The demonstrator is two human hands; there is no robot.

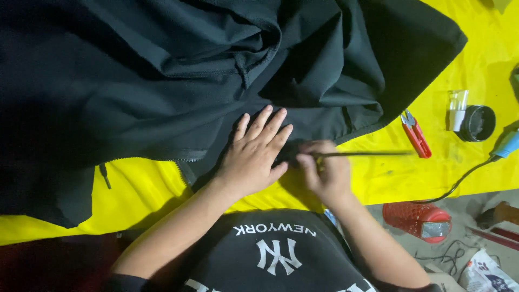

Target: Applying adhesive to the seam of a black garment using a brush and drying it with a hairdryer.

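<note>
A large black garment (178, 81) with a zipper (184, 160) lies bunched on a yellow table (146, 189). My left hand (254, 154) lies flat on the garment's lower edge, fingers spread, pressing the cloth down. Just to its right, my right hand (327, 170) is closed around a thin dark stick-like tool (367, 154) that points right, its near end at the cloth by my left fingertips. The tool looks motion-blurred.
Red thread snips (416, 135) lie on the table right of the garment. Farther right stand a small clear container (457, 108) and a round black lid (480, 123). A blue-handled corded tool (507, 145) lies at the right edge. A red mesh object (416, 220) sits below the table.
</note>
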